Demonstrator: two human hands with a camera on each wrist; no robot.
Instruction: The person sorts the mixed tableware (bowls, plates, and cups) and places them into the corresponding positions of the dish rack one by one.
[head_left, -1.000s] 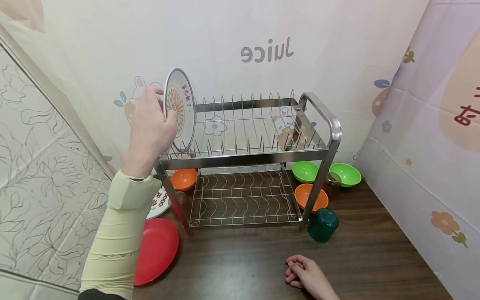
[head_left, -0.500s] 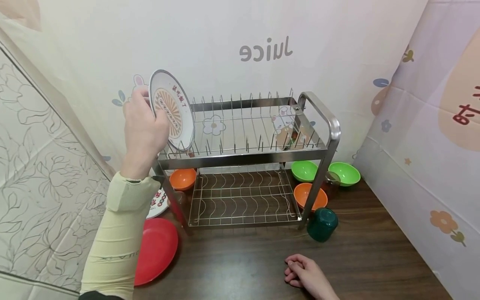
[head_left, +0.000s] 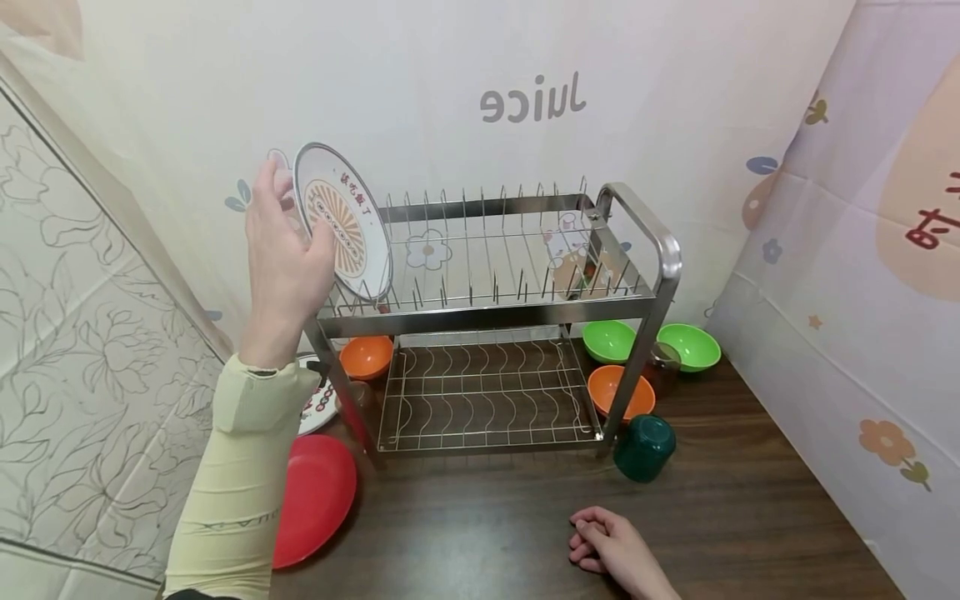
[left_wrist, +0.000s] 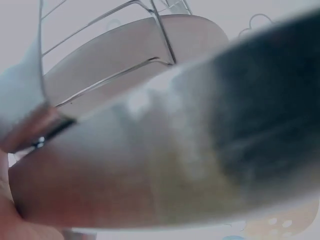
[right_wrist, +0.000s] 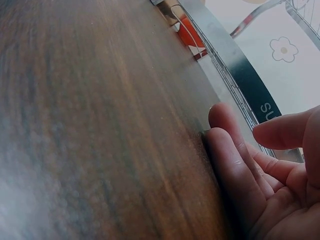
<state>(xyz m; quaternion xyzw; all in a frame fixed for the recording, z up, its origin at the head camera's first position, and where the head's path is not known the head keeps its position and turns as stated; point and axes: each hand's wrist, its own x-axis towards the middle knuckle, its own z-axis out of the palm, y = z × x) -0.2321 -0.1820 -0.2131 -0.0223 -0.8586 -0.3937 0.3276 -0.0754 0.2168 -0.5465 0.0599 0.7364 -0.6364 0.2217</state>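
Note:
In the head view a white plate with a sunburst print and red lettering leans tilted in the left end of the metal dish rack. My left hand is at its left rim, thumb overlapping the plate's face and the other fingers spread loosely beside the rim. In the left wrist view a blurred metal bar covers most of the hand's work. On the brown table my right hand rests with loosely curled fingers and holds nothing.
A red plate and a white printed plate lie left of the rack. An orange bowl is behind its left leg. At the right are green bowls, another orange bowl and a dark green cup. Patterned curtains enclose the table.
The plate has tilted over to the left from nearly upright, turning its face more to view. My left hand moved left with it, and its fingers have loosened. The right hand stays put.

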